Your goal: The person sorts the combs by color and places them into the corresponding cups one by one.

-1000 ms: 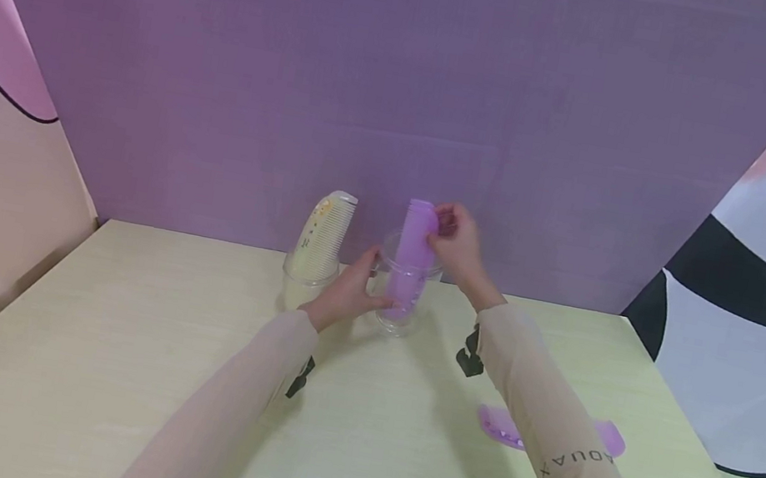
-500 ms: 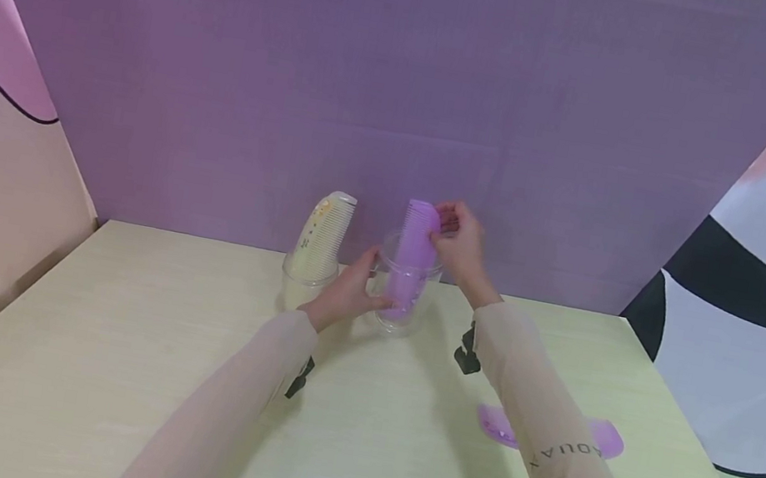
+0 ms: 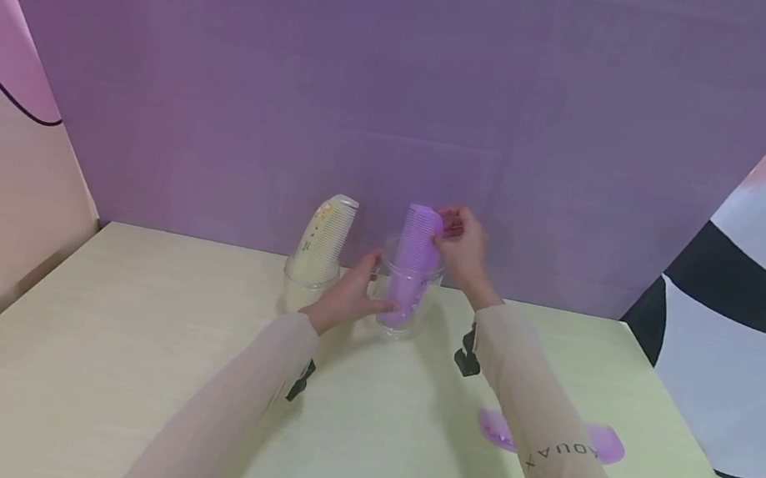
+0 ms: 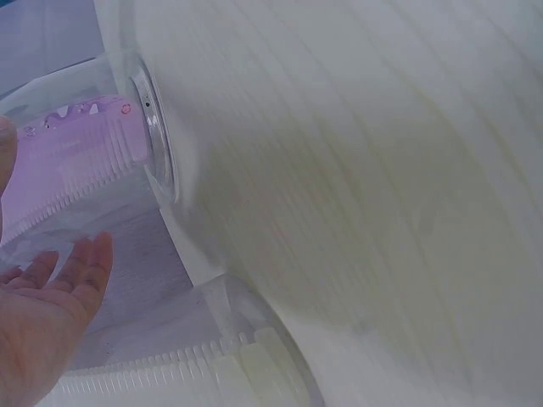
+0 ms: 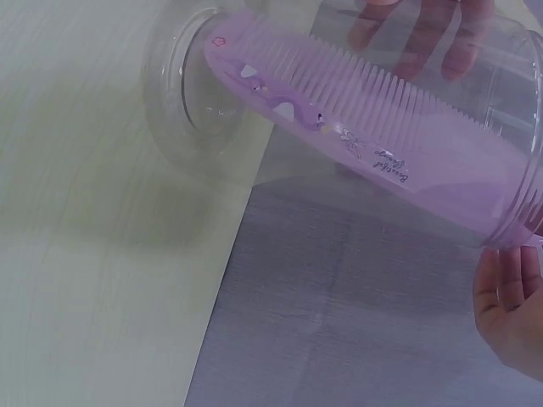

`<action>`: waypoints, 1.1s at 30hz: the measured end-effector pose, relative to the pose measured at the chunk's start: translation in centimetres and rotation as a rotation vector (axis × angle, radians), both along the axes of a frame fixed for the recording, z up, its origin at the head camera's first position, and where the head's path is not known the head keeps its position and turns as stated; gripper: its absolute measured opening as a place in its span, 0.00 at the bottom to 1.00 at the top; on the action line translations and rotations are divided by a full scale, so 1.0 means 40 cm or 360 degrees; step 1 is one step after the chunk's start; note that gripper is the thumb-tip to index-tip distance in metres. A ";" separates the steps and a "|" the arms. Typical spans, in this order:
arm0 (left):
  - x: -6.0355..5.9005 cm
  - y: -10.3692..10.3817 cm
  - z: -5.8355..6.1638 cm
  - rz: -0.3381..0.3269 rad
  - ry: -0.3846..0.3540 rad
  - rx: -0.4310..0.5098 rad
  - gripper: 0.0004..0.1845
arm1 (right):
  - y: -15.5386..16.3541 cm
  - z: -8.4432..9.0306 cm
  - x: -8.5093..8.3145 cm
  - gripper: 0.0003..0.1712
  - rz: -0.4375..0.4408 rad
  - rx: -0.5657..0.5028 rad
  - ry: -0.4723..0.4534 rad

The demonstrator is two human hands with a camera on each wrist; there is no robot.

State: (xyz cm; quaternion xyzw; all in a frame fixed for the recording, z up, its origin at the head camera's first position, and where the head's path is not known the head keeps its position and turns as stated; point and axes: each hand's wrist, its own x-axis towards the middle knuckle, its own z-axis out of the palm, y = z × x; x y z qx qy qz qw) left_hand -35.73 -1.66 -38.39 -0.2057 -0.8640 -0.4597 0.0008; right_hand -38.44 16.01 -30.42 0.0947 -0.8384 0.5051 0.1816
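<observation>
A purple comb (image 3: 418, 238) stands inside a clear plastic cup (image 3: 429, 291), its upper part rising above the rim. The right hand (image 3: 465, 246) pinches the comb's top edge with thumb and fingers. Around the cup's left side, the left hand (image 3: 348, 294) holds it, thumb across the front and fingers behind. The right wrist view shows the comb (image 5: 339, 127) slanting within the cup, its lower end near the base and small printed figures on its spine. To the left, a pale yellow comb (image 3: 324, 238) leans in a second clear cup (image 3: 292, 291).
Another purple comb (image 3: 606, 444) lies on the table (image 3: 126, 365) at the right, partly hidden under the right sleeve. A purple backdrop (image 3: 408, 91) rises just behind the cups. Printed panels flank both sides.
The hands, cups and combs stay almost in place; the head view shifts slightly. The purple comb in the cup turns a little, showing its teeth more clearly, still pinched by the right hand.
</observation>
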 end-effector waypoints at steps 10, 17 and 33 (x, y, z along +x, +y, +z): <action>0.001 0.000 0.001 -0.0001 -0.0003 0.0001 0.50 | 0.002 -0.001 0.000 0.21 -0.0001 0.0031 -0.0029; 0.001 -0.001 0.002 -0.0021 0.0019 0.0018 0.49 | 0.007 -0.002 -0.005 0.21 0.0021 -0.0002 -0.0019; 0.002 0.001 0.001 -0.0003 -0.0001 0.0000 0.52 | 0.091 0.007 0.029 0.23 0.0004 0.0005 -0.0045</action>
